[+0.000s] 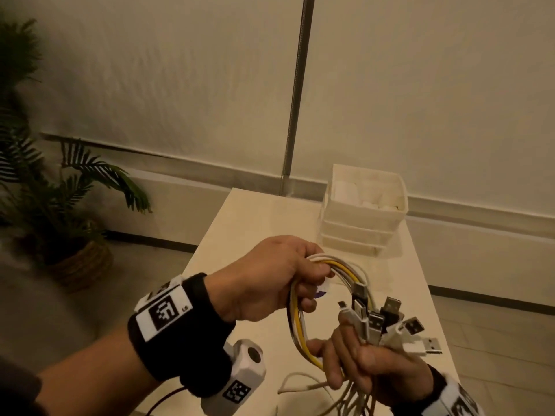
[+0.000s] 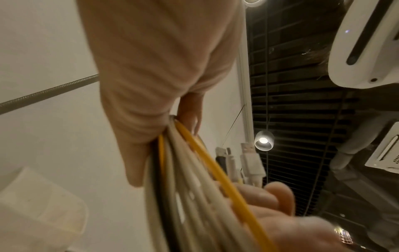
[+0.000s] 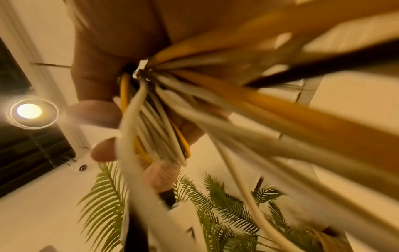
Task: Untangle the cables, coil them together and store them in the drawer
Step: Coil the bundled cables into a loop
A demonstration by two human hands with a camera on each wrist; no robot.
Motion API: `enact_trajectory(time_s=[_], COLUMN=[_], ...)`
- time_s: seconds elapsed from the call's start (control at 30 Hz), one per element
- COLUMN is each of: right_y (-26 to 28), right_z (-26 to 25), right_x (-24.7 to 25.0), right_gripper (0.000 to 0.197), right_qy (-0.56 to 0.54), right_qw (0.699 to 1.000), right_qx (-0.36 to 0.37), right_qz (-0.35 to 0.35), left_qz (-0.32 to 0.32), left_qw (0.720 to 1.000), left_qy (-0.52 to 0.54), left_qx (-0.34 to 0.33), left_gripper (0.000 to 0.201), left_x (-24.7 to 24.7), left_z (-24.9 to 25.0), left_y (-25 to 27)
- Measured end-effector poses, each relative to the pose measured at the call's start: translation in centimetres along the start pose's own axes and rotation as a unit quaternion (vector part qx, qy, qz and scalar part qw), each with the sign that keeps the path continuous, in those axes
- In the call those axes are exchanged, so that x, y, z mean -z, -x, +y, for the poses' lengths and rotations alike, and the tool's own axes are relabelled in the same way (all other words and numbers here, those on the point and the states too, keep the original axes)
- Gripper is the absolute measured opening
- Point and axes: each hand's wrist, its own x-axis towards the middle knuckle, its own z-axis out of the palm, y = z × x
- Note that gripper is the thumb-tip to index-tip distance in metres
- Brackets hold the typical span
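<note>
Above table (image 1: 249,223), left hand (image 1: 270,280) fingers curled round cables (image 1: 295,319) loop; right hand (image 1: 369,370) fingers clench plug ends

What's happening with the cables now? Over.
Left hand grips top of cable loop. Right hand grips the plug ends. Loose tails hang below. Drawer unit unobstructed.

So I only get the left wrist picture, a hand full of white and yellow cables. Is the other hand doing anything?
Observer: Yes. In the head view the right hand grips the same cables lower down, USB plugs sticking up from it.
Visitor: Coiled yet?
Observer: One loop runs between the left hand and the right; loose tails trail below.
Visitor: And the drawer?
Observer: A white drawer unit stands at the table's far end, lower drawers pushed in.
</note>
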Motion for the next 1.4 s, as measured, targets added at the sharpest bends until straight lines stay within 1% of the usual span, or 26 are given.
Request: enact_trajectory(time_s=[0.1, 0.2, 0.27, 0.33, 0.37, 0.4, 0.47, 0.5, 0.53, 0.57, 0.6, 0.63, 0.7, 0.73, 0.83, 0.87, 0.9, 0.97, 1.03, 1.07, 1.13, 1.17, 1.2, 1.27, 1.33, 1.4], right_y=[-0.3, -0.4, -0.1, -0.1, -0.4, -0.6, -0.8, -0.8, -0.8, -0.7, -0.7, -0.5, -0.4, -0.3, -0.2, -0.3, -0.4, -0.4, -0.5, -0.8, -2.0, -2.6, -3.2, -4.4, -5.0, -5.4], right_z=[-0.6, -1.1, -1.2, -1.4, -1.4, -1.3, -1.0, -0.8, -0.7, -0.6, -0.7, -0.7, -1.1, -1.3, -1.5, -1.6, -1.5, -1.5, -1.6, -1.8, -2.1, -2.1, -2.3, -2.4, -2.8, -2.9], right_x=[0.3, -0.1, -0.4, -0.5, -0.5, -0.6, -1.2, -1.4, -1.5, -1.5, -1.5, -1.5, -1.3, -1.2, -1.9, -2.2, -2.4, -2.8, -2.6, -2.6, -2.5, -2.5, -2.6, -2.7, -3.1, -3.6], right_gripper=[0.014, 0.026, 0.022, 0.016, 0.009, 0.009, 0.007, 0.005, 0.005, 0.012, 0.023, 0.021, 0.025, 0.029, 0.032, 0.031, 0.031, 0.031, 0.027, 0.027, 0.021, 0.013, 0.01, 0.007, 0.016, 0.024], right_qy=[0.042, 0.04, 0.025, 0.026, 0.033, 0.039, 0.059, 0.06, 0.056, 0.036, 0.01, -0.009, -0.02, -0.007, 0.033, 0.026, 0.017, 0.012, 0.019, 0.033, 0.08, 0.12, 0.174, 0.27, 0.326, 0.442], right_qw=[0.999, 0.999, 0.999, 0.999, 0.998, 0.996, 0.99, 0.988, 0.988, 0.99, 0.99, 0.992, 0.993, 0.993, 0.991, 0.99, 0.988, 0.98, 0.974, 0.97, 0.952, 0.942, 0.932, 0.903, 0.876, 0.827], right_qx=[-0.027, -0.03, -0.026, -0.043, -0.061, -0.085, -0.127, -0.139, -0.14, -0.137, -0.138, -0.128, -0.118, -0.119, -0.123, -0.125, -0.133, -0.159, -0.182, -0.204, -0.263, -0.288, -0.304, -0.33, -0.356, -0.348], right_qz=[0.01, 0.022, 0.013, -0.006, -0.006, 0.003, 0.012, 0.012, 0.01, 0.012, 0.013, 0.009, 0.012, 0.011, 0.033, 0.057, 0.081, 0.12, 0.131, 0.131, 0.135, 0.12, 0.094, 0.057, 0.029, 0.002], left_qz=[0.038, -0.005, -0.041, -0.072, -0.085, -0.087, -0.073, -0.084, -0.11, -0.137, -0.158, -0.171, -0.178, -0.176, -0.149, -0.141, -0.143, -0.16, -0.166, -0.166, -0.155, -0.159, -0.174, -0.183, -0.158, -0.15], left_qw=[0.997, 0.993, 0.993, 0.996, 0.993, 0.977, 0.902, 0.861, 0.826, 0.799, 0.783, 0.774, 0.764, 0.764, 0.797, 0.794, 0.79, 0.793, 0.807, 0.81, 0.787, 0.767, 0.76, 0.757, 0.754, 0.739], left_qy=[0.063, 0.101, 0.103, 0.037, -0.057, -0.186, -0.415, -0.486, -0.535, -0.568, -0.587, -0.598, -0.607, -0.605, -0.561, -0.567, -0.574, -0.58, -0.565, -0.561, -0.595, -0.618, -0.624, -0.627, -0.638, -0.654], left_qx=[-0.04, -0.061, -0.048, -0.048, -0.052, -0.058, -0.094, -0.122, -0.14, -0.143, -0.132, -0.122, -0.124, -0.138, -0.164, -0.167, -0.159, -0.095, -0.032, -0.027, -0.057, -0.064, -0.057, -0.037, 0.006, 0.057], left_gripper=[0.022, 0.012, 0.008, 0.005, 0.008, 0.019, 0.052, 0.061, 0.062, 0.054, 0.041, 0.026, 0.005, 0.006, 0.016, 0.015, 0.013, 0.009, 0.05, 0.071, 0.09, 0.093, 0.094, 0.092, 0.089, 0.085], left_x=[0.0, 0.9, 1.9, 3.0, 3.4, 3.4, 3.0, 2.4, 1.7, 1.0, 0.8, 0.8, 1.3, 1.7, 2.8, 2.8, 2.9, 3.5, 4.1, 4.1, 3.1, 1.9, 0.6, -1.8, -2.3, -1.3], left_z=[-0.7, -1.0, -1.5, -1.3, -0.8, -0.1, 1.3, 2.0, 2.4, 2.5, 2.3, 2.0, 2.6, 3.1, 3.7, 3.3, 2.5, 1.6, 2.2, 3.1, 4.4, 4.3, 3.8, 2.3, 1.1, 0.8], left_y=[0.2, 0.7, 1.2, 1.7, 1.8, 1.9, 1.3, 0.9, 0.7, 0.5, 0.3, 0.2, 0.2, 0.2, 0.0, 0.0, 0.0, 0.3, 1.2, 1.8, 2.4, 2.4, 2.1, 1.3, 0.4, -0.1])
